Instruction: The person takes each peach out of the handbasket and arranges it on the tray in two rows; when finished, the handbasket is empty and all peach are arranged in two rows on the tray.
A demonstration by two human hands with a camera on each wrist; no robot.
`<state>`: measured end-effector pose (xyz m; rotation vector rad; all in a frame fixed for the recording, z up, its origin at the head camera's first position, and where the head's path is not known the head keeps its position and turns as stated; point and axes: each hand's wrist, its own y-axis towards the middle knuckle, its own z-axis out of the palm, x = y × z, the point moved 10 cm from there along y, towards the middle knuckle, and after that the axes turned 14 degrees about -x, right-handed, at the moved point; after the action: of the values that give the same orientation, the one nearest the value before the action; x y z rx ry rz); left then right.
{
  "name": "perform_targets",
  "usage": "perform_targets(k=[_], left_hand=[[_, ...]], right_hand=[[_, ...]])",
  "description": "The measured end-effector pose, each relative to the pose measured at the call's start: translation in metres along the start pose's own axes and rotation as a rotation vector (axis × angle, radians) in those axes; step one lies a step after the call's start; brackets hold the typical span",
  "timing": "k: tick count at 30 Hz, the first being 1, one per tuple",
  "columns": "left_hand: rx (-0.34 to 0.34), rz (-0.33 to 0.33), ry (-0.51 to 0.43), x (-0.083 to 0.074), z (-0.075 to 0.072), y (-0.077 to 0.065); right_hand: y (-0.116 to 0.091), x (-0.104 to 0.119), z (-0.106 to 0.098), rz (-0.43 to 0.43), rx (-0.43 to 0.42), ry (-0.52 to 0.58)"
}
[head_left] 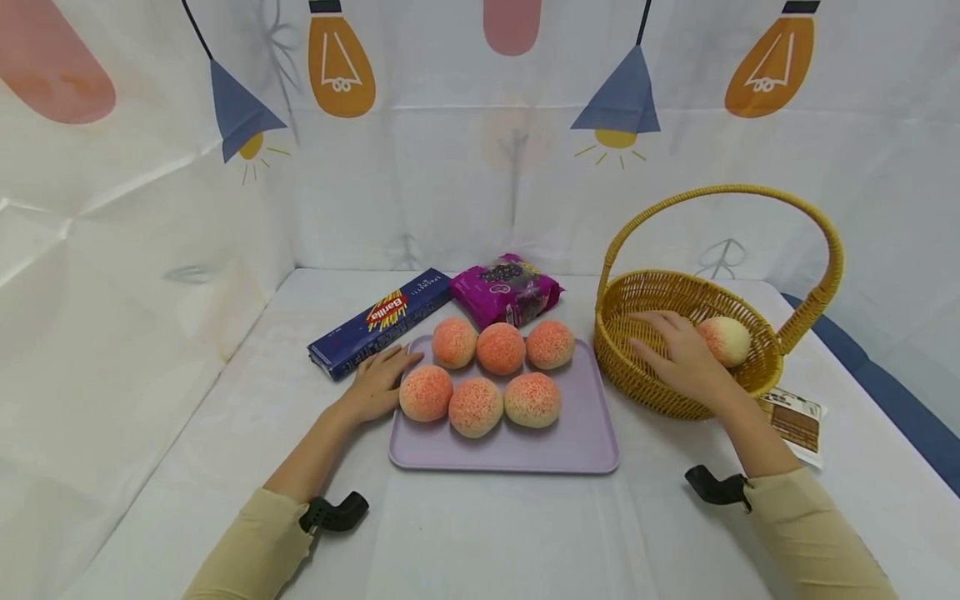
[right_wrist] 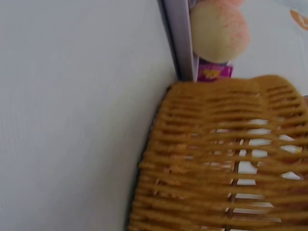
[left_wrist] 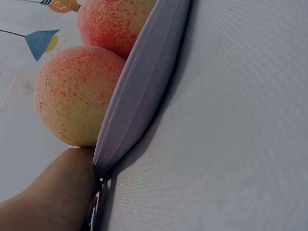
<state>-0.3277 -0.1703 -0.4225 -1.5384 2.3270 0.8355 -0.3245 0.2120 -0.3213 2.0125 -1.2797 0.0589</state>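
Note:
Several pink-speckled peaches (head_left: 476, 407) lie in two rows on a lilac tray (head_left: 585, 450). My left hand (head_left: 377, 385) rests at the tray's left edge with its fingers extended, close beside the front-left peach (head_left: 426, 392). In the left wrist view, the thumb side of that hand lies by the tray rim (left_wrist: 130, 91), just below a peach (left_wrist: 77, 96). Over the inside of a wicker basket (head_left: 637, 385), my right hand (head_left: 686, 358) has its fingers spread. A single peach (head_left: 727, 342) sits in the basket to the right of this hand. The right wrist view mostly shows basket weave (right_wrist: 226, 154).
Behind the tray lie a blue Barilla spaghetti box (head_left: 382, 321) and a purple packet (head_left: 506, 289). A brown-and-white packet (head_left: 797, 423) lies partly beneath the basket's right side. The basket's tall handle (head_left: 720, 190) arches above it. A patterned cloth (head_left: 465, 167) hangs behind the table.

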Motion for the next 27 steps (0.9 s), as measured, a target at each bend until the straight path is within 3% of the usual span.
perform_targets(k=[7,16,27], left_hand=[[-0.001,0.007,0.005,-0.001,-0.001,0.0],[-0.001,0.008,0.009,-0.001,-0.003,0.0],[-0.012,0.016,0.004,0.0,-0.001,0.0]], right_hand=[[0.001,-0.017,-0.009,-0.056,-0.025,-0.101],[-0.001,-0.034,-0.013,-0.168,0.021,-0.327],[-0.005,-0.072,-0.018,-0.016,0.092,-0.448]])
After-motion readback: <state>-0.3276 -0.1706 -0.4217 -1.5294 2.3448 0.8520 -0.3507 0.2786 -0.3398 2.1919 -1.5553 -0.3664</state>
